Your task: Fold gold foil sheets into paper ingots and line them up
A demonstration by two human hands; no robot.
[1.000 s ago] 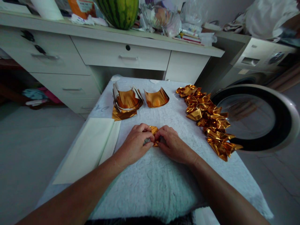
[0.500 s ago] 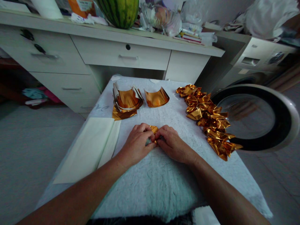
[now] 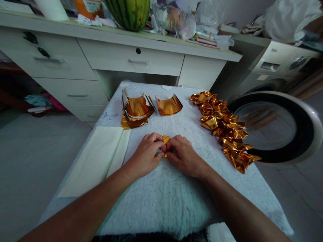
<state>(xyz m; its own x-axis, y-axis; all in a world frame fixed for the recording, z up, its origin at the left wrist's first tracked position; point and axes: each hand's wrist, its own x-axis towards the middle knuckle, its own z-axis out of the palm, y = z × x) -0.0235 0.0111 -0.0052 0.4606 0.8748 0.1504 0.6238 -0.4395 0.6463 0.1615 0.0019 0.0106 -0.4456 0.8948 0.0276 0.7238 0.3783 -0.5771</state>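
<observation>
A small piece of gold foil paper (image 3: 166,139) is pinched between my two hands over the middle of the cloth-covered table. My left hand (image 3: 150,152) grips its left side, and my right hand (image 3: 183,154) grips its right side; the fingers hide most of it. Beyond them, a stack of curled gold foil sheets (image 3: 137,107) lies at the back left, with a single curved foil sheet (image 3: 168,105) just right of it. Folded gold foil pieces (image 3: 219,125) form a long pile on the right.
Pale paper sheets (image 3: 93,159) lie on the table's left side. Behind stands a white cabinet (image 3: 158,62) with a watermelon (image 3: 130,13) and clutter on top. A washing machine's open round door (image 3: 271,126) is close to the table's right edge.
The fingertips of both hands have shifted slightly around the foil, and a little more of its lower part shows between them. The other objects have stayed in place.
</observation>
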